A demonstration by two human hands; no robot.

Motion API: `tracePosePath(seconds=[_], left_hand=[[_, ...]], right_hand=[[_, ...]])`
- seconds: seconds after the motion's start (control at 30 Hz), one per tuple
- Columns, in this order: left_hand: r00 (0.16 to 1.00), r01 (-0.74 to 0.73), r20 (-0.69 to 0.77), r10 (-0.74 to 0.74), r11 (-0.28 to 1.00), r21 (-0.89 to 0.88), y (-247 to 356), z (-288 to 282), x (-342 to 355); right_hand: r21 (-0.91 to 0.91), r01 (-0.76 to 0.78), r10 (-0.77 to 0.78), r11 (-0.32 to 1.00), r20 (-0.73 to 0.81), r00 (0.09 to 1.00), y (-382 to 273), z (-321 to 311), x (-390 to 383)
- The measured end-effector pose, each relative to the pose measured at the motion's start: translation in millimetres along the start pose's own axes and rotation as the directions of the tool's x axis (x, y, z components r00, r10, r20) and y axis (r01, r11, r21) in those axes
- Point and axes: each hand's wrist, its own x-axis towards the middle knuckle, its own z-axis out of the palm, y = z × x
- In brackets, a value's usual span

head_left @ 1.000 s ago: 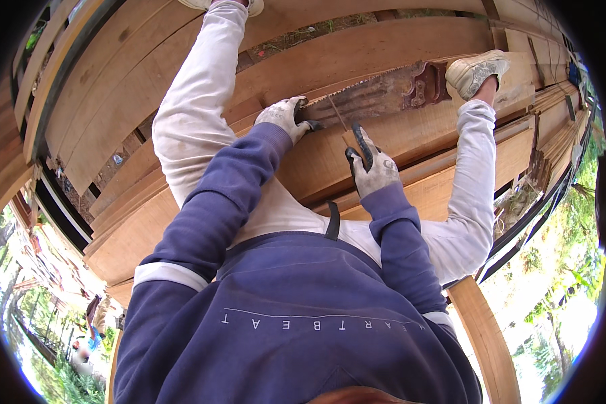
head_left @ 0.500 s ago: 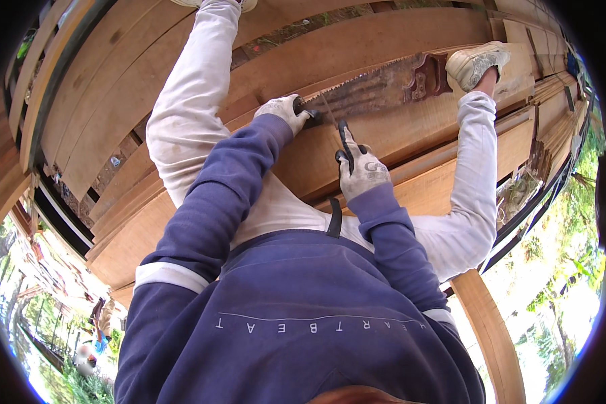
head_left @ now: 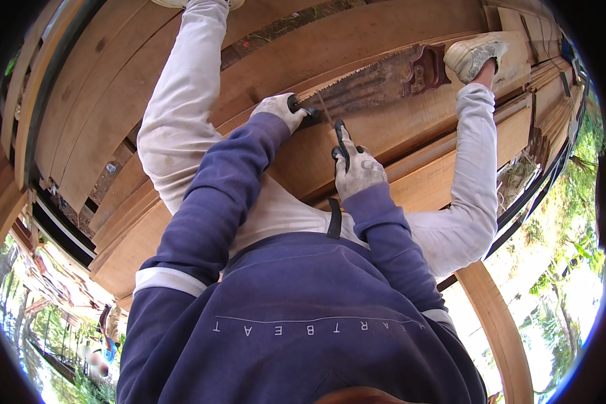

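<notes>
A handsaw (head_left: 363, 86) with a worn, rust-marked blade and a brown wooden handle lies across the boards, its toothed edge facing away from me. My left hand (head_left: 280, 112), in a pale glove with dark fingertips, is closed on the narrow end of the blade. In my right hand (head_left: 359, 170), gloved the same way, is a thin file (head_left: 326, 110), gripped with the forefinger stretched along it. The file lies across the blade, its far end at the teeth near my left hand. My right shoe (head_left: 475, 56) is right beside the saw handle.
Wide wooden boards (head_left: 384, 27) lie under and around the saw, with gaps between some of them. More planks (head_left: 549, 101) are stacked at the far right. A wooden post (head_left: 495, 330) stands at lower right. Another person (head_left: 99, 363), small and blurred, is at lower left.
The view has shifted slightly. Both hands keep their grips, and the file stays against the saw's teeth with hardly any visible movement.
</notes>
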Motion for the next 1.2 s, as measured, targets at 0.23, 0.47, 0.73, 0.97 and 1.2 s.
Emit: tracePosePath(seconds=[0.23, 0.47, 0.73, 0.97, 1.2], left_hand=[[0.999, -0.001, -0.038, 0.001, 1.0, -0.008, -5.0, 6.9, 0.7], [1.0, 0.002, -0.014, -0.002, 1.0, 0.004, 1.0, 2.3, -2.9], [1.0, -0.015, 0.022, 0.016, 0.999, -0.031, -5.1, 1.0, 2.9], [0.995, -0.075, 0.063, 0.075, 0.997, -0.007, -7.9, 0.7, 7.8], [0.999, -0.044, -0.019, 0.044, 0.999, 0.009, -6.5, 4.9, 2.1]], right_hand=[[-0.057, -0.091, 0.099, 0.994, 0.148, 0.984, -6.7, -2.4, 11.6], [0.066, -0.107, 0.102, 0.992, 0.069, 0.992, -19.3, -0.3, 63.4], [0.396, -0.067, 0.111, 0.916, -0.09, 0.99, -0.3, -16.3, 54.0], [0.057, -0.026, 0.026, 0.998, -0.006, 1.0, -2.9, 3.6, 5.3], [-0.038, -0.088, 0.091, 0.995, 0.091, 0.992, -11.7, -1.1, 10.0]])
